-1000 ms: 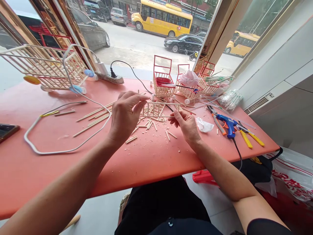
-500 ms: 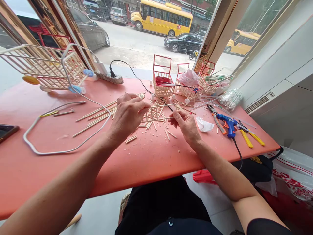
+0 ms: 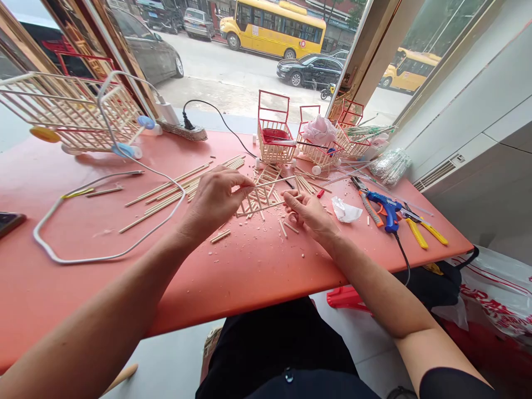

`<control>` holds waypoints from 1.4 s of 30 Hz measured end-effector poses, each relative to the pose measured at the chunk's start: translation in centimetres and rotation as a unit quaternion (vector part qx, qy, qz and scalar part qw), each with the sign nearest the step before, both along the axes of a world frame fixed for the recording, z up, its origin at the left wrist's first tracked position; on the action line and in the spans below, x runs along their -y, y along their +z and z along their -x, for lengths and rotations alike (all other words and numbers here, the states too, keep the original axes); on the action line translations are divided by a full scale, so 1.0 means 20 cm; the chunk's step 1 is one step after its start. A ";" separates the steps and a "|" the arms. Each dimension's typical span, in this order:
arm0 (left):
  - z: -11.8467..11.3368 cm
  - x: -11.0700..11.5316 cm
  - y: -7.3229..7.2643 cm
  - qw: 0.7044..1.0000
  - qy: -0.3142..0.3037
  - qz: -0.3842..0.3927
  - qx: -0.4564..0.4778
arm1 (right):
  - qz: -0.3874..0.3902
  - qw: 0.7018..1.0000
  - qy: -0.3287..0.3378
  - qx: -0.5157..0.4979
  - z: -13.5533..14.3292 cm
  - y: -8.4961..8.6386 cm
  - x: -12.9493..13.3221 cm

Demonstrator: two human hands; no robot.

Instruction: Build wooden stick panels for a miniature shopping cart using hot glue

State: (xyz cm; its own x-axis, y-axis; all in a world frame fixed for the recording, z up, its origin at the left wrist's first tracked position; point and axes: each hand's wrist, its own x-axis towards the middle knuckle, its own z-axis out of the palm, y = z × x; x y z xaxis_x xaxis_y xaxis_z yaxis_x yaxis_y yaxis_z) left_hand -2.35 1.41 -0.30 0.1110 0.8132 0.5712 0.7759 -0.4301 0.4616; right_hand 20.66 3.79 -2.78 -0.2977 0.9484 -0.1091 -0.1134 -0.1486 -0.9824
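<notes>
1. Nearest, two bare forearms reach forward over a salmon-red tabletop (image 3: 257, 277) strewn with pale crumbs and short stick offcuts.
2. Left hand (image 3: 214, 199): its fingers pinch the left end of one small stick lattice panel (image 3: 260, 197).
3. Right hand (image 3: 310, 213): its fingers grip the panel's right end, so the panel sits between both hands, tilted, just above the tabletop.
4. Left of the hands lies one loose spread of long thin wooden sticks (image 3: 174, 188), too many to count, and one white cable (image 3: 103, 221) looping round.
5. Right of the hands lie one crumpled white tissue (image 3: 347, 209), one blue glue gun (image 3: 386, 206) and one pair of yellow-handled pliers (image 3: 424, 231).
6. Farther back stand three small stick carts with red frames (image 3: 274, 136), side by side near the window.
7. Far left stands one larger stick cart (image 3: 70, 111), with one power strip (image 3: 183, 130) near it.
8. Outside the window, two yellow buses (image 3: 272, 27) and one black car (image 3: 310, 69) are on the street.
</notes>
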 end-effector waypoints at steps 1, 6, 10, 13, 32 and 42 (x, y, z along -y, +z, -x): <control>0.00 0.00 0.00 1.000 0.002 0.000 -0.001 | -0.004 1.000 -0.012 -0.003 0.00 0.00 0.00; -0.01 0.02 0.02 0.999 0.052 0.006 0.013 | -0.005 1.000 -0.004 -0.011 0.00 0.00 0.00; -0.03 0.03 0.02 0.997 0.062 0.032 0.042 | 0.001 0.999 0.052 0.017 0.00 -0.02 0.01; -0.06 0.05 0.03 0.996 0.020 0.058 0.057 | -0.008 0.998 0.058 0.029 0.01 -0.01 0.01; -0.09 0.09 0.04 0.998 0.006 0.050 0.033 | -0.040 0.992 0.105 0.053 0.00 -0.01 0.03; -0.02 0.05 0.04 0.998 0.068 -0.009 0.002 | -0.093 0.989 -0.025 0.111 -0.03 0.00 -0.01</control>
